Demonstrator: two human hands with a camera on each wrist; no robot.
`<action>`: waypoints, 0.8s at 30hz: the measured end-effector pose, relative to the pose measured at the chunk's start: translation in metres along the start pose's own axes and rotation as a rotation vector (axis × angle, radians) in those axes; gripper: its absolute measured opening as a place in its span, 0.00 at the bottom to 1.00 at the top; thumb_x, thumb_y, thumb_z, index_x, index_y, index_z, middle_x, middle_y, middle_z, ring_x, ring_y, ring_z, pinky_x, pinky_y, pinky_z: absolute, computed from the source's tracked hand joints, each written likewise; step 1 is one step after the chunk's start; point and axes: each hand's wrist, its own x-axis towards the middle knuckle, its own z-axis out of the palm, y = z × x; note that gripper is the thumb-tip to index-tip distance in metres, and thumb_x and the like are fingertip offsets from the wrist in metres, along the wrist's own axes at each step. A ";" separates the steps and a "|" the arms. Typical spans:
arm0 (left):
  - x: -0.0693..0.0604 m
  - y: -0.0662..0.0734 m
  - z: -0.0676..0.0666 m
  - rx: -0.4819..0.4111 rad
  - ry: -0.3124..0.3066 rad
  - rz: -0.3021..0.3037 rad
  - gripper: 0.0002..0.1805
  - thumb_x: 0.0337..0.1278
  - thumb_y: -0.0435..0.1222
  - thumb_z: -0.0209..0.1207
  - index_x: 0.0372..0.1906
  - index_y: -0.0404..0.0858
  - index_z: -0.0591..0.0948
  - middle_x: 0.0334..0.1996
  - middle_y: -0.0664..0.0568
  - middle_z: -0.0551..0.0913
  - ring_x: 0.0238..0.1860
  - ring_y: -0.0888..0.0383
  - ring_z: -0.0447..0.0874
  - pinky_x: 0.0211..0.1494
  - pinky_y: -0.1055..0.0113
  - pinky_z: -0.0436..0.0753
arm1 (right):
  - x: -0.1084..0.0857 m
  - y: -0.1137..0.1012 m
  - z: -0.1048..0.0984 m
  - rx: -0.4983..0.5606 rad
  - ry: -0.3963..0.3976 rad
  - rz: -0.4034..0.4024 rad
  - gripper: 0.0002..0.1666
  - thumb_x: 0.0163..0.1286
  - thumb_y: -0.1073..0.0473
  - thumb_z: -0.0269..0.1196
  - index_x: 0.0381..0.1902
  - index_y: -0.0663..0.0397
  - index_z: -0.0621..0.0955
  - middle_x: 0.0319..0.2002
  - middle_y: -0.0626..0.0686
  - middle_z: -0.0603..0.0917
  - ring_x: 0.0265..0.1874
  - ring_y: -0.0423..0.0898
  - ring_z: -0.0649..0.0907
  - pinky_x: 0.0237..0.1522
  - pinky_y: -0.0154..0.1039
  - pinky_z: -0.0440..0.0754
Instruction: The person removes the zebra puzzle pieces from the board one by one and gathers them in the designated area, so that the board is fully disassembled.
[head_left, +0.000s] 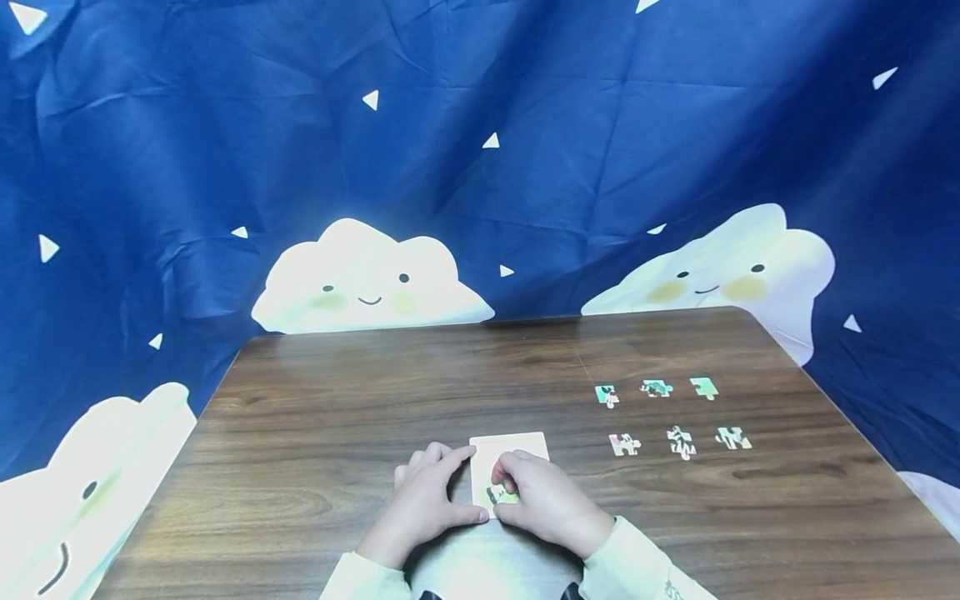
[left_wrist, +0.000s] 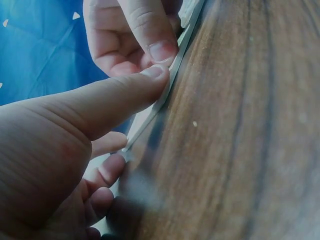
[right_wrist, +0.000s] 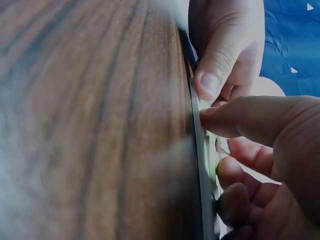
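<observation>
A square white puzzle board point(head_left: 483, 450) lies near the front edge of the table. In its lower part sits a green puzzle piece with black and white print point(head_left: 491, 495). My left hand point(head_left: 427, 500) is spread along the board's left side, index fingertip at the upper corner, thumb on the lower edge. My right hand point(head_left: 551, 504) is over the board, its thumb and curled fingers pinching at the green piece and partly hiding it. In the left wrist view, my left thumb point(left_wrist: 125, 95) touches the board's rim. The right wrist view shows my right thumb point(right_wrist: 250, 117) at that rim.
On the right of the wooden table point(head_left: 337, 400) several loose pieces lie in two rows, among them a green one point(head_left: 704, 387) and a black-and-white one point(head_left: 681, 442). A blue curtain point(head_left: 525, 192) with clouds hangs behind the table.
</observation>
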 end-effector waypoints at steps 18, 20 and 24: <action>-0.002 0.002 -0.003 -0.014 0.005 -0.001 0.48 0.32 0.57 0.77 0.66 0.45 0.77 0.46 0.56 0.74 0.45 0.55 0.69 0.43 0.55 0.61 | 0.001 0.002 0.005 0.074 0.017 0.051 0.16 0.47 0.60 0.73 0.36 0.45 0.81 0.31 0.38 0.76 0.31 0.36 0.76 0.37 0.36 0.75; -0.001 0.002 -0.003 -0.009 0.003 -0.004 0.48 0.32 0.58 0.76 0.67 0.46 0.77 0.46 0.57 0.74 0.46 0.55 0.69 0.44 0.55 0.61 | 0.001 0.002 0.005 0.078 0.031 0.046 0.15 0.48 0.59 0.72 0.36 0.45 0.81 0.31 0.38 0.76 0.31 0.36 0.76 0.37 0.36 0.75; -0.001 0.001 -0.002 0.003 -0.005 -0.004 0.49 0.33 0.60 0.75 0.67 0.46 0.77 0.47 0.56 0.74 0.46 0.55 0.69 0.43 0.55 0.61 | -0.001 0.003 0.004 0.098 0.076 0.028 0.14 0.50 0.56 0.73 0.35 0.44 0.82 0.31 0.37 0.77 0.31 0.36 0.77 0.37 0.35 0.76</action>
